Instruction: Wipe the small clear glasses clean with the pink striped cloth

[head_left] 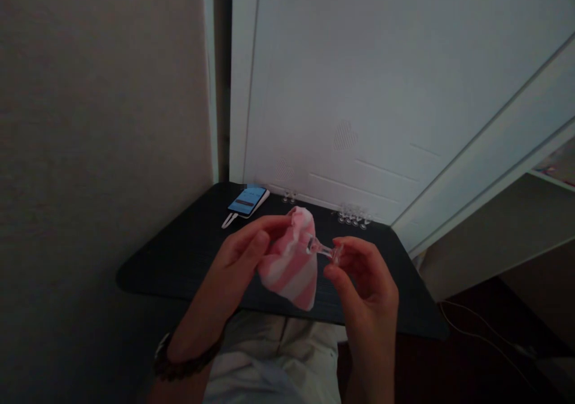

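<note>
My left hand is closed on a pink-and-white striped cloth, which hangs in folds above the table. The fingertips and thumb of my right hand pinch one end of a small clear stemmed piece, like a miniature goblet. It is tilted sideways, and its other end touches or overlaps the cloth; I cannot tell which. At the table's back edge stands a group of similar small clear goblets. A smaller pair of clear goblets stands further left.
The dark table has rounded corners. A lit phone lies at its back left, with a white cable beside it. Behind rises a white panel; a plain wall is on the left. A thin cord runs at the lower right.
</note>
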`<state>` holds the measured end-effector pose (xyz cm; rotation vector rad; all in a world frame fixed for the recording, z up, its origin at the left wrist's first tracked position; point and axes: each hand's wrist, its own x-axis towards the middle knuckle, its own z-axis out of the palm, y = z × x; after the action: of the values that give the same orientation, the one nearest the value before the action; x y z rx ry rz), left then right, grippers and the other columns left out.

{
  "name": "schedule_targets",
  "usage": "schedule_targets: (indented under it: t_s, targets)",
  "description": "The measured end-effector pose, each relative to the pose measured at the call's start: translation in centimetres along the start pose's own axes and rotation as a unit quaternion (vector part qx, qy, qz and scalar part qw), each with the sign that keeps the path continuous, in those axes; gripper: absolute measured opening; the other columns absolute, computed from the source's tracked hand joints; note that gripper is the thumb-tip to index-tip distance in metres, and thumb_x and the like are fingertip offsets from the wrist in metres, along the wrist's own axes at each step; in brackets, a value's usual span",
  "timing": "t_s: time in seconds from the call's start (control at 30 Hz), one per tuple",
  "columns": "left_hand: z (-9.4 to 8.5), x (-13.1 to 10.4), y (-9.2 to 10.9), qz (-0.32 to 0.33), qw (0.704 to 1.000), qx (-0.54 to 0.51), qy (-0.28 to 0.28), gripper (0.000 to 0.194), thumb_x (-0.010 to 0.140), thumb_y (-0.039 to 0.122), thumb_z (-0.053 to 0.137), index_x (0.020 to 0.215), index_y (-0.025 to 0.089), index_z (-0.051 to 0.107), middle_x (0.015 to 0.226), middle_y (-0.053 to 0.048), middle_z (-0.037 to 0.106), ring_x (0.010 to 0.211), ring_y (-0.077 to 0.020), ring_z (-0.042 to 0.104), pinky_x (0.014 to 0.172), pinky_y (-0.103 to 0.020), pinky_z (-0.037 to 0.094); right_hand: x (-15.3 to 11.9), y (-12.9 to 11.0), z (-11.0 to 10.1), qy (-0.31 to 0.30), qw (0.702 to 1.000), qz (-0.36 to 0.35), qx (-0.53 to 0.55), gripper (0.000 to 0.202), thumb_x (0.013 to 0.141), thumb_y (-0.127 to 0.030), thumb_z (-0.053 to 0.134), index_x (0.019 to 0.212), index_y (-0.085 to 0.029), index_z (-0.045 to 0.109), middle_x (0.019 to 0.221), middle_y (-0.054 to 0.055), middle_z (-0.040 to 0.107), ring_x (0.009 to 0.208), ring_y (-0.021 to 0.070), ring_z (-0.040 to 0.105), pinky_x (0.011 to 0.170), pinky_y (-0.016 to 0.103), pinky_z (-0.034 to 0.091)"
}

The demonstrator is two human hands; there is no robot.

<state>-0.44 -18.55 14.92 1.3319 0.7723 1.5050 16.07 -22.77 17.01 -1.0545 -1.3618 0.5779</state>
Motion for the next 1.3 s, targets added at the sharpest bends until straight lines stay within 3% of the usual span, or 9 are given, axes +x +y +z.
schedule_targets:
  t_s: [0.17, 0.47, 0.63, 0.9, 1.1, 1.3]
  targets:
    - [0.3, 0.0, 0.5, -0.034, 0.999, 0.007, -0.004, 0.016, 0.077, 0.029, 0.065, 0.091, 0.02, 0.064, 0.096, -0.003, 0.069, 0.088, -0.0184, 0.064, 0.071, -0.023, 0.05, -0.2, 0.0, 0.2, -0.021, 1.0, -0.018, -0.01, 0.03, 0.076, -0.012, 0.064, 0.101, -0.028, 0.06, 0.094, -0.002, 0.062, 0.081, 0.0125, 0.058, 0.068, 0.023, 0.048]
    - [0.6, 0.3, 0.7, -0.043, 0.998, -0.025, -0.03, 0.029, 0.066, 0.018, 0.072, 0.094, 0.022, 0.063, 0.094, -0.002, 0.069, 0.084, -0.0172, 0.065, 0.069, -0.022, 0.051, -0.4, 0.1, 0.1, -0.028, 0.999, -0.03, -0.017, 0.029, 0.078, -0.014, 0.064, 0.103, -0.028, 0.06, 0.099, -0.001, 0.063, 0.083, 0.0131, 0.06, 0.07, 0.024, 0.048]
    - [0.6, 0.2, 1.0, -0.058, 0.997, -0.01, -0.049, 0.035, 0.063, 0.019, 0.074, 0.097, 0.021, 0.066, 0.1, -0.005, 0.07, 0.093, -0.0212, 0.065, 0.077, -0.026, 0.053, -0.2, 0.1, 0.0, -0.026, 0.999, -0.012, -0.015, 0.025, 0.078, -0.017, 0.064, 0.101, -0.025, 0.06, 0.097, 0.001, 0.063, 0.085, 0.0152, 0.061, 0.069, 0.026, 0.049]
    - [0.3, 0.3, 0.9, -0.038, 0.998, 0.028, -0.042, 0.035, 0.064, 0.019, 0.074, 0.098, 0.021, 0.067, 0.097, -0.004, 0.071, 0.089, -0.0202, 0.066, 0.077, -0.026, 0.053, 0.0, 0.6, 0.0, -0.028, 0.998, 0.036, -0.037, 0.013, 0.077, -0.026, 0.065, 0.088, -0.022, 0.059, 0.069, -0.004, 0.06, 0.065, 0.0118, 0.058, 0.06, 0.024, 0.045]
    - [0.8, 0.2, 0.3, -0.015, 0.998, 0.049, -0.029, 0.033, 0.068, 0.017, 0.071, 0.1, 0.022, 0.066, 0.103, -0.004, 0.07, 0.093, -0.0189, 0.065, 0.08, -0.025, 0.052, 0.0, 0.3, -0.3, -0.015, 0.999, 0.043, -0.014, 0.016, 0.079, -0.024, 0.063, 0.093, -0.022, 0.058, 0.075, -0.003, 0.059, 0.068, 0.0118, 0.057, 0.063, 0.024, 0.046]
    - [0.8, 0.1, 0.8, -0.024, 0.996, 0.082, -0.017, 0.033, 0.068, 0.018, 0.071, 0.1, 0.022, 0.068, 0.099, -0.003, 0.071, 0.085, -0.019, 0.067, 0.073, -0.024, 0.053, -0.1, -0.1, 0.2, -0.006, 1.0, 0.022, 0.013, 0.017, 0.079, -0.02, 0.062, 0.095, -0.021, 0.057, 0.081, 0.0, 0.058, 0.071, 0.0129, 0.057, 0.064, 0.026, 0.048]
